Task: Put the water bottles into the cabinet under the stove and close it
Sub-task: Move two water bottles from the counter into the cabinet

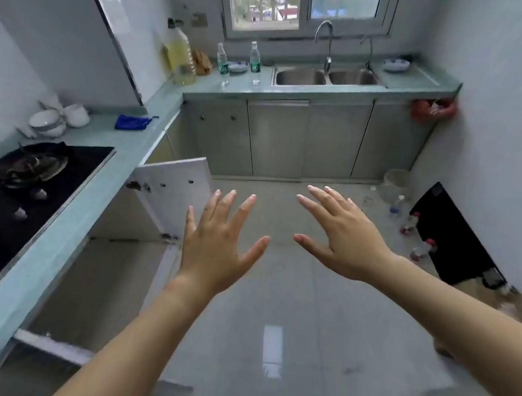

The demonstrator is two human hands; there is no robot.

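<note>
Fingers (pixel 245 207) of the left hand (pixel 219 246) and right hand (pixel 345 239) are spread wide and hold nothing. The two bottles (pixel 222 63) stand on the far counter (pixel 204 87) by the sink (pixel 299 76) — well apart from both hands. The door (pixel 177 189) under the stove (pixel 47 172) is open. Step closer, then grip each bottle round its middle.

I see the pale green L-shaped desk (pixel 128 145) carrying the black stove (pixel 62 185), stacked white bowls (pixel 48 123), a blue cloth (pixel 132 122), a corner oil bottle (pixel 182 56), and a left water bottle (pixel 222 61) and right water bottle (pixel 254 61) upright either side of a small dish (pixel 238 67), near the sink (pixel 326 77)
</note>
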